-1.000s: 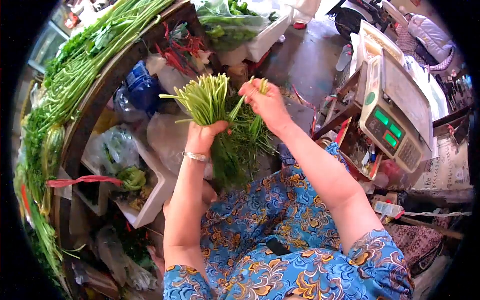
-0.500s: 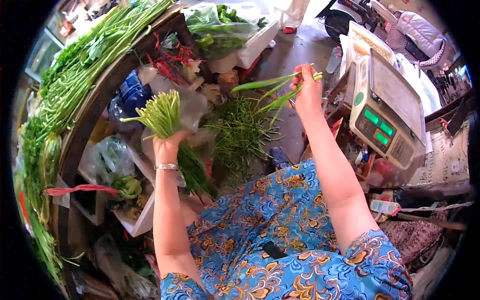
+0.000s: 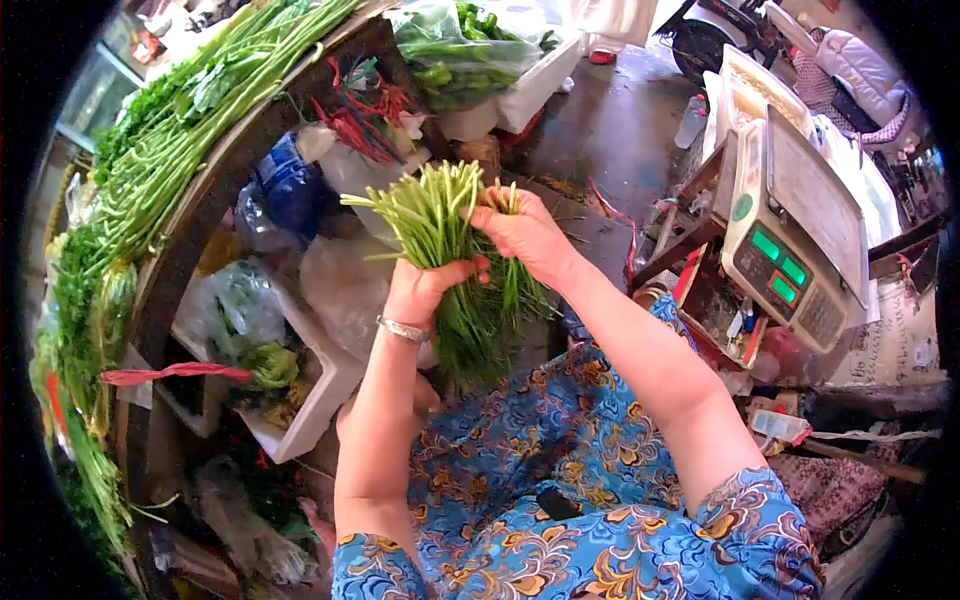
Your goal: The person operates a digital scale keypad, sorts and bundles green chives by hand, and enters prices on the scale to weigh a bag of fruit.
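My left hand [image 3: 430, 288] is wrapped round a thick bunch of green stalks [image 3: 437, 215], cut ends up and leaves hanging below. A silvery bracelet [image 3: 403, 328] circles my left wrist. Right beside the bunch, my right hand [image 3: 522, 232] pinches a few stalks [image 3: 508, 199], whose greens hang down under the fingers. Both hands are close together in front of my lap. Beneath them, loose green leaves and stems are partly hidden by the bunch.
Long-stemmed greens [image 3: 165, 200] lie along the curved stall edge at left. A white foam box [image 3: 325, 372] and a blue bag [image 3: 292, 185] stand below it. At right is a scale [image 3: 797, 225] with green digits. Bagged peppers [image 3: 460, 60] are at the top.
Half a second ago my hands were wide apart; now they are together. My right hand has come back left with stalks to the bunch, and my left hand has moved right with it.
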Demonstrator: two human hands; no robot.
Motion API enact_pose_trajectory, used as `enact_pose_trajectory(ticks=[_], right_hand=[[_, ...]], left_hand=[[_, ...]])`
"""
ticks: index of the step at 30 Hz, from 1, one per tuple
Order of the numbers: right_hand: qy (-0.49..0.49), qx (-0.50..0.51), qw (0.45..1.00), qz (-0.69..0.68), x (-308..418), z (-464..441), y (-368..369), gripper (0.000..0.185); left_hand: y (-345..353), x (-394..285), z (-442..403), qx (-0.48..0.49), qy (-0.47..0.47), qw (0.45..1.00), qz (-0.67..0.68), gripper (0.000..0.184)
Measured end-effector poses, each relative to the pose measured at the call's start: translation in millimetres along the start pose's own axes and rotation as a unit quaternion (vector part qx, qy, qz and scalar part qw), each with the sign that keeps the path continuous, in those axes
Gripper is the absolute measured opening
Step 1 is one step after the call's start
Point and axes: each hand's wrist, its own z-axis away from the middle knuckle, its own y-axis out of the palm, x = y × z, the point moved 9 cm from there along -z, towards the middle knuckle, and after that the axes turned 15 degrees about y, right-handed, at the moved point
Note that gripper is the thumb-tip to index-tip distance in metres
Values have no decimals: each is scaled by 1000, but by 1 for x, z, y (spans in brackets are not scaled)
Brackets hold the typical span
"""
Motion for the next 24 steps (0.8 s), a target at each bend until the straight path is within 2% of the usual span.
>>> enact_pose_trajectory(ticks=[1,6,8,10,14,18,22,24], right_hand=[[-11,6,1000,10,3,2,4,16],[-9,-12,1000,15,1,-3,0,8],[-18,-25,999,14,2,-4,-2,4],[-35,-66,997,6,-2,-7,-13,7],[-31,-52,998,-3,-6,-12,-17,12],[-21,-24,999,-17,-9,-10,-12,13],[6,-15,999,-27,-12,-9,-11,9],[-29,-39,999,-6,-7,-9,-17,10]], left_hand=[[1,2,-1,22,-1,999,-26,44],[-8,5,-1,-10,-20,999,29,46],[-13,5,0,-31,-43,998,-19,45],[-18,2,1,-59,-34,998,-7,43],[-26,-4,5,-99,-42,994,1,40],[-24,-6,2,-66,-9,997,-46,35],[-23,-7,3,-79,-11,993,-88,29],[-23,-6,3,-75,-11,993,-87,31]])
